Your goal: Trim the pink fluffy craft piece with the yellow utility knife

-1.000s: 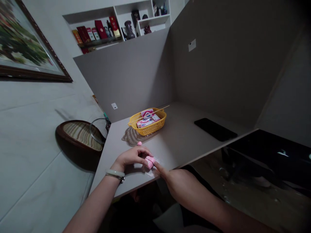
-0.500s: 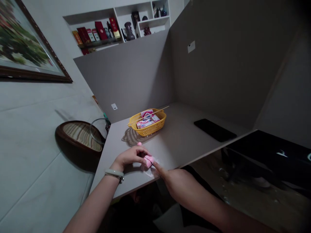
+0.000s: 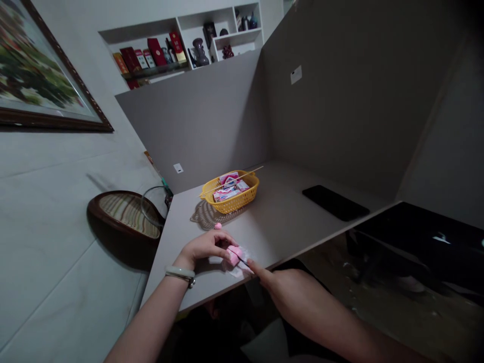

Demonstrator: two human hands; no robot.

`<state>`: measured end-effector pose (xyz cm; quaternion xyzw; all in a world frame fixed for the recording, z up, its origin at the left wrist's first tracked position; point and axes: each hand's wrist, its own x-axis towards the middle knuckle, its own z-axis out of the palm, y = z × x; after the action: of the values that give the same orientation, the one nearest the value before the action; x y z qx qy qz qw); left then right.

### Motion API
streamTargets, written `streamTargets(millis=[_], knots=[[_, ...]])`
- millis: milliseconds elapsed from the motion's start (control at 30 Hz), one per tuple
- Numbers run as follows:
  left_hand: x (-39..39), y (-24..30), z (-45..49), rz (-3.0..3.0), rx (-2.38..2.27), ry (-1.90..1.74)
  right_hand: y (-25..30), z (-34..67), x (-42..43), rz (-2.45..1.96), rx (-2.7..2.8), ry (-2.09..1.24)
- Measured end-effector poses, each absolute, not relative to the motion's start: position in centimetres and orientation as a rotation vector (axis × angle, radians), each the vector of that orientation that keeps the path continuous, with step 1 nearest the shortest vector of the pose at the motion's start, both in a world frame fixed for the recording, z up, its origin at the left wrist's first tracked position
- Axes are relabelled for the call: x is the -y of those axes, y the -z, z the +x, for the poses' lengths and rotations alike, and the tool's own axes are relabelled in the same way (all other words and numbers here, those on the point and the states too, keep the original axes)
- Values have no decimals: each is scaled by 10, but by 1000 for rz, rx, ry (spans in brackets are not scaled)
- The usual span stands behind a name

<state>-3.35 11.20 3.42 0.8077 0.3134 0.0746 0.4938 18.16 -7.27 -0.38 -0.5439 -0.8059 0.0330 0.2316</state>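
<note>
Head view, looking forward and down over a pale grey tabletop (image 3: 278,233). The left hand (image 3: 206,247), identified by a pale bangle (image 3: 180,273) at the wrist, is shown at the near edge with its grip curled closed around a soft pink piece (image 3: 235,255), which rests on a crumpled white paper sheet (image 3: 240,268). The right hand (image 3: 289,290) is extended from the near right, its grip narrowed to the extended fingertips (image 3: 254,267). A thin dark stick (image 3: 238,256) is seen crossing the top of the pink piece and running toward those fingertips; whether it is held by the right grip cannot be determined from this view. A small pink ball (image 3: 218,226) lies just beyond the left hand, near the edge of a beige crocheted mat (image 3: 206,217). On that mat stands a yellow plastic basket (image 3: 230,199) filled with pink-and-white packets (image 3: 227,190), with a wooden skewer (image 3: 242,177) laid across its rim. A black phone (image 3: 335,202) lies to the far right. A brown oval dish (image 3: 124,216) is seen beyond the tabletop's left edge, below a framed painting (image 3: 45,75).
</note>
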Motion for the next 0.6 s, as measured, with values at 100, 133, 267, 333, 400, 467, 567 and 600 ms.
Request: streamTargets(millis=[100,133,267,333,400,467,567,600], knots=[[-111,-35,-33,1969,-763,-165,0,185,79,-1555,2274,-136],[-111,-34,-33,1961,-762,-167,-2,183,77,-1563,2273,-148],[-112,-34,-33,1917,-777,-195,-7,174,65,-1561,2233,-175],[-111,-35,-34,1920,-784,-190,-7,176,65,-1538,2245,-182],[-110,-36,-34,1947,-777,-173,-5,182,72,-1526,2273,-172],[-109,-36,-33,1972,-767,-160,-3,187,78,-1547,2289,-138],[-109,-36,-32,1972,-759,-153,-1,183,76,-1548,2282,-107],[-110,-36,-33,1962,-757,-157,-1,179,72,-1536,2258,-92]])
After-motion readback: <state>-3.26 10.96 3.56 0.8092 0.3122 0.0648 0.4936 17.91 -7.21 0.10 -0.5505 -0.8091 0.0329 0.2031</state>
